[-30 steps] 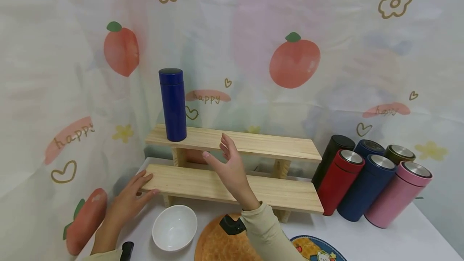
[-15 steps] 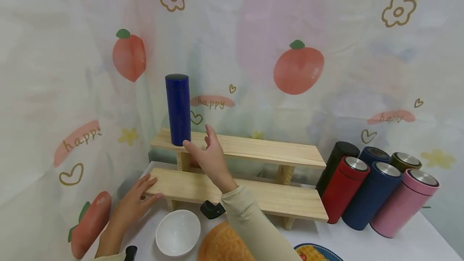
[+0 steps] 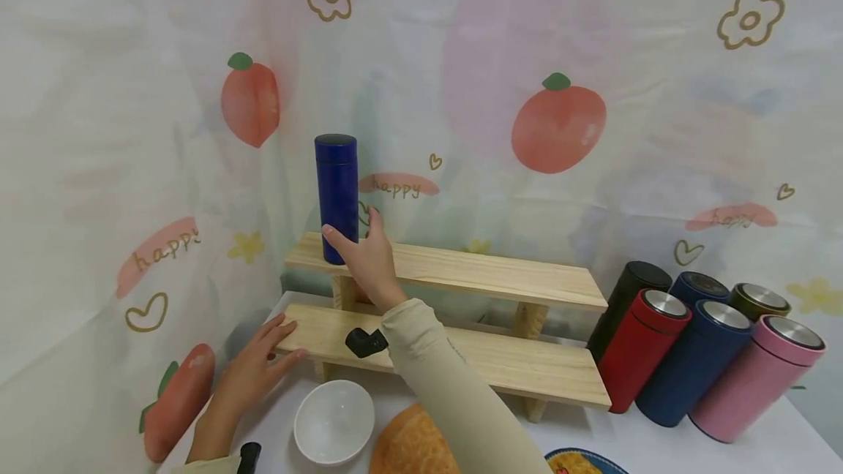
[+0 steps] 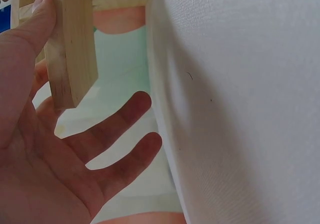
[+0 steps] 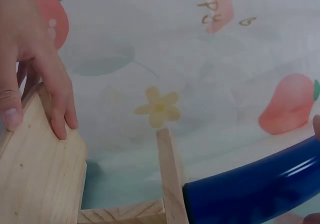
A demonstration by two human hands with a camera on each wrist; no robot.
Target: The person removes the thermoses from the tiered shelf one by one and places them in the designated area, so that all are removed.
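Observation:
A dark blue thermos stands upright near the left end of the upper board of a two-tier wooden shelf. My right hand is right at its lower part, thumb across the front, fingers extended along the right side with a gap showing. In the right wrist view, the thermos lies between fingertips at the frame's edge. My left hand grips the left end of the lower board. The left wrist view shows the thumb on one side of the wood, some fingers behind, two spread free.
Several thermoses stand clustered right of the shelf, among them a red one, a blue one and a pink one. In front are a white bowl, a round brown mat and a patterned plate. Printed cloth hangs behind.
My right hand has moved left and forward, from over the lower board to the thermos. The left hand stays at the board's end. The view has shifted slightly.

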